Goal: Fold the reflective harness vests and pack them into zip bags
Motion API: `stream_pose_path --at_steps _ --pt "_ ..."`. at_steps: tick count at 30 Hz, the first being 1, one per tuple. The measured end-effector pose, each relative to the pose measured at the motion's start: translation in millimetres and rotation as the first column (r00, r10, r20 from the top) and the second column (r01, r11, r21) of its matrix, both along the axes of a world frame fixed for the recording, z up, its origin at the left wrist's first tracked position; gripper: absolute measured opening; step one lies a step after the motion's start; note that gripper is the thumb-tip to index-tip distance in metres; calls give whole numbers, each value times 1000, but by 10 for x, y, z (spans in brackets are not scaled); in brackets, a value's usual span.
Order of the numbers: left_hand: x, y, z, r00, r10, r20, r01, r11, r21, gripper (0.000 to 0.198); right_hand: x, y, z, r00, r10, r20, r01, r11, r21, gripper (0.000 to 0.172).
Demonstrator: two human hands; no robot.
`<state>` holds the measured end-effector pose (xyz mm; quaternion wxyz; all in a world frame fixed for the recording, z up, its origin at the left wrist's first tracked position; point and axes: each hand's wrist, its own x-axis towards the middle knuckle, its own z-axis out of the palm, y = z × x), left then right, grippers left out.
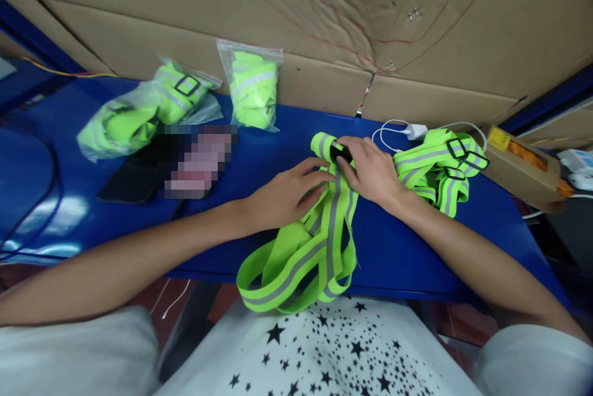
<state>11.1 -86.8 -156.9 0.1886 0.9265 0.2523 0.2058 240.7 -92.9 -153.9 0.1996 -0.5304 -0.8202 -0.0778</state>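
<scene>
Across the front edge of the blue table (398, 260), a neon-green strap (330, 248) is trailing in loops. With the right hand (373, 170) I am pinching its black buckle (341, 152); with the left hand (285, 193) I am touching the strap, though I cannot tell whether that hand is clamping. Another strap bundle (419, 160) is lying just beside the right hand, and bagged straps (254, 87) are resting farther back.
</scene>
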Motion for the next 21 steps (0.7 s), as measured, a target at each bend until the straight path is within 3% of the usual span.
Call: stream_pose_path --at_steps 6,10,15,21 --pt "18 29 -42 992 -123 12 122 992 21 40 30 33 -50 999 28 -30 -27 1000 7 34" --pt "28 27 -82 978 -104 -179 140 970 200 54 29 34 -53 999 50 -10 -50 999 0 36" --pt "29 42 -79 957 -28 -288 111 955 276 42 11 18 -27 997 43 59 -45 998 33 36" --pt "32 41 -36 959 -54 -280 142 941 307 33 22 42 -48 995 78 55 -82 992 91 34"
